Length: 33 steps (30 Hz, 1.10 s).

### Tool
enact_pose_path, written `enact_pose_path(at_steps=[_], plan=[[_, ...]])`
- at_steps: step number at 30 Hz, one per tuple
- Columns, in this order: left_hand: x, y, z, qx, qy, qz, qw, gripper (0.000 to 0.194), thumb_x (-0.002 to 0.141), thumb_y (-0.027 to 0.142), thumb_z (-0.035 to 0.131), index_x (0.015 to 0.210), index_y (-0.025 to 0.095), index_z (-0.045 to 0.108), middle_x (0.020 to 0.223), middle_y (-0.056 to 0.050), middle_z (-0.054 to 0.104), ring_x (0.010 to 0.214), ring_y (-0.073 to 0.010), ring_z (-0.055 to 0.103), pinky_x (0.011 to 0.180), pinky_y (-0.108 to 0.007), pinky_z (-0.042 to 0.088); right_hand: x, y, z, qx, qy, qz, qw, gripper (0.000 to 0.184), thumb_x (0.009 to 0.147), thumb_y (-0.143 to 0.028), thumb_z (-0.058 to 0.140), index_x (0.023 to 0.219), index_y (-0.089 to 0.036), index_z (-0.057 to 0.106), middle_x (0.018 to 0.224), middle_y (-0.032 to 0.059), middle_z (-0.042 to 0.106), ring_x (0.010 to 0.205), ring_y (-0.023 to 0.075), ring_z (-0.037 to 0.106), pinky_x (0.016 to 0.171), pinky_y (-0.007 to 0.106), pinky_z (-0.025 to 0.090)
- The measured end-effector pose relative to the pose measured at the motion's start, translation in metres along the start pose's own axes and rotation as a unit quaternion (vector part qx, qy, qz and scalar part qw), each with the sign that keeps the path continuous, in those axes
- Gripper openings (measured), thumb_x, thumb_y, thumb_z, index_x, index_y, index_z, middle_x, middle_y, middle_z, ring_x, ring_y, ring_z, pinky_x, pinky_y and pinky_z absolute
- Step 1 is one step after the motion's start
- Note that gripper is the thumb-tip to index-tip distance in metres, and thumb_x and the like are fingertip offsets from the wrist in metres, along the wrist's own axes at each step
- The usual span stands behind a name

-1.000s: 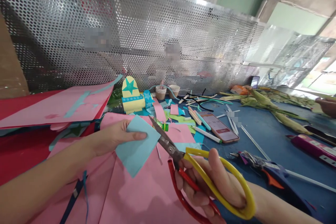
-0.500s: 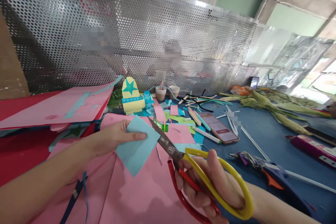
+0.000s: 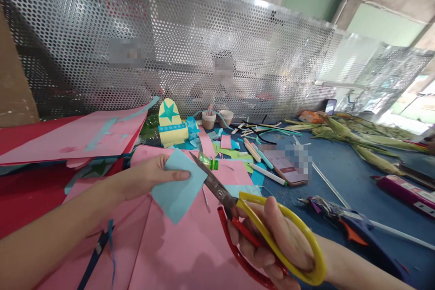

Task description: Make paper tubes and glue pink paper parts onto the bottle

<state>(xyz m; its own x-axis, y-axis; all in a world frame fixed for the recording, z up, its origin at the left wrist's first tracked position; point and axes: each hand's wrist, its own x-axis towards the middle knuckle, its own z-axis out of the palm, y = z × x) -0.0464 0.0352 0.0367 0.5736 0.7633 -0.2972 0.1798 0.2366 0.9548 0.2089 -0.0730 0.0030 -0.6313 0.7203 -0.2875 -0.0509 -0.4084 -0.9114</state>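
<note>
- Pink sheet [image 3: 61, 138], atop red sheets, far L side of worktop [image 3: 335, 158].
- L. hand [image 3: 147, 176]: pinching lt-blue paper, thumb on near face.
- Lt-blue paper [image 3: 176, 197]: 1 pc., held up over lg. pink sheets [image 3: 170, 253], corner pointing down.
- Yellow cutout [image 3: 173, 135] w/ teal star, behind L. hand, nr. perf. metal screen [image 3: 190, 50].
- Small cups [image 3: 208, 120], 2 pcs., nr. screen.
- Green bottle neck [image 3: 208, 162], just beyond scissors' blades.
- Scissors [image 3: 222, 194]: blades at R corner of paper, pointing up-L; yellow & red handles. Paper betw. blades: can't tell.
- R. hand [image 3: 287, 235]: grasping scissors by handles, thumb up through yellow loop.
- Phone [image 3: 283, 165], flat, screen up, partly blurred; marker [image 3: 268, 174] alongside, on L.
- Blue glue gun [image 3: 363, 229], orange trigger, R of R. hand.
- Corn husks [image 3: 343, 138], heaped, back R.
- Purple item [image 3: 404, 192], w/ white markings, far R.
</note>
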Motion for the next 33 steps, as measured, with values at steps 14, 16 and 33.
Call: enact_pose_path(at_steps=[14,16,33], plan=[[-0.0009,0.0009,-0.0024,-0.001,-0.008,-0.007,1.000,0.026,0.060,0.043,0.087,0.072,0.023,0.076,0.064,0.004,0.072,0.056,-0.0095,0.063,0.058,-0.017,0.053,0.0002,-0.0023,0.0006,-0.004,0.006,0.050,0.999,0.086,0.061,-0.096,0.036,0.091,-0.017,0.051,0.050,-0.0106,0.037,0.030,0.0002,0.028,0.025,0.010,0.027],[-0.0015,0.0011,-0.0038,0.004,-0.010,-0.010,1.000,0.026,0.059,0.044,0.087,0.073,0.024,0.077,0.065,0.003,0.073,0.058,-0.0103,0.065,0.061,-0.018,0.055,-0.0010,-0.0029,0.0000,-0.003,-0.002,0.059,0.998,0.089,0.059,-0.097,0.034,0.094,-0.018,0.051,0.052,-0.0106,0.038,0.031,0.0002,0.028,0.025,0.010,0.026],[-0.0018,-0.0053,-0.0042,0.031,-0.038,-0.017,0.999,0.023,0.062,0.042,0.085,0.074,0.024,0.076,0.074,0.002,0.076,0.068,-0.0139,0.069,0.065,-0.020,0.056,-0.0057,-0.0045,0.0008,-0.023,-0.063,0.000,0.998,0.092,0.058,-0.098,0.026,0.096,-0.018,0.048,0.065,-0.0069,0.040,0.047,0.0022,0.033,0.043,0.014,0.028]])
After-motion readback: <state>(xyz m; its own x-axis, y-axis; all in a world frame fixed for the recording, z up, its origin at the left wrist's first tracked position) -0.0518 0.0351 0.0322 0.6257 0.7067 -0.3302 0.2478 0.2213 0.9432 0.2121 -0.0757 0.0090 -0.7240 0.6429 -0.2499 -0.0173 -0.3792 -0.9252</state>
